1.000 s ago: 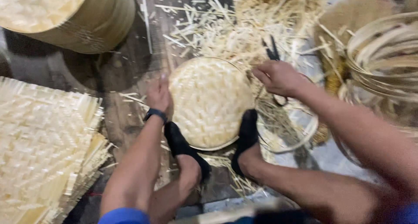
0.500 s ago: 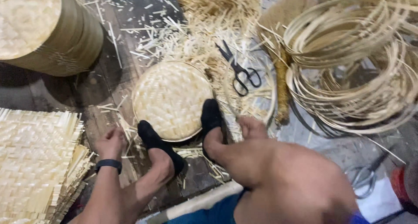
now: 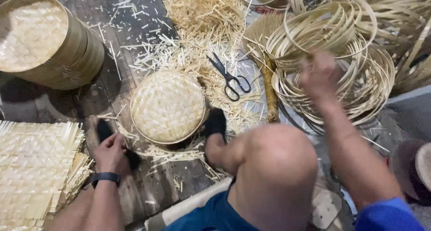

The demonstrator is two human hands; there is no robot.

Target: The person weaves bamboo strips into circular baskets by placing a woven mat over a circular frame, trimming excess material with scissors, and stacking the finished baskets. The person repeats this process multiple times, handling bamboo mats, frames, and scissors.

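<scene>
Right hand [image 3: 319, 78] is up at the stack of bamboo hoops [image 3: 334, 65], fingers curled on one, though it's blurred. Those hoops look light and springy, so I'd grab along the rim. Left hand [image 3: 110, 152] rests loosely closed on the foot, left of the woven basket [image 3: 168, 106].

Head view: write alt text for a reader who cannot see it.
A person seated on a wooden floor reaches their right hand into a pile of bamboo hoops while their left hand rests on their left foot. A round woven bamboo tray lies between their black-socked feet, with scissors among the bamboo trimmings and flat woven mats at left.
</scene>
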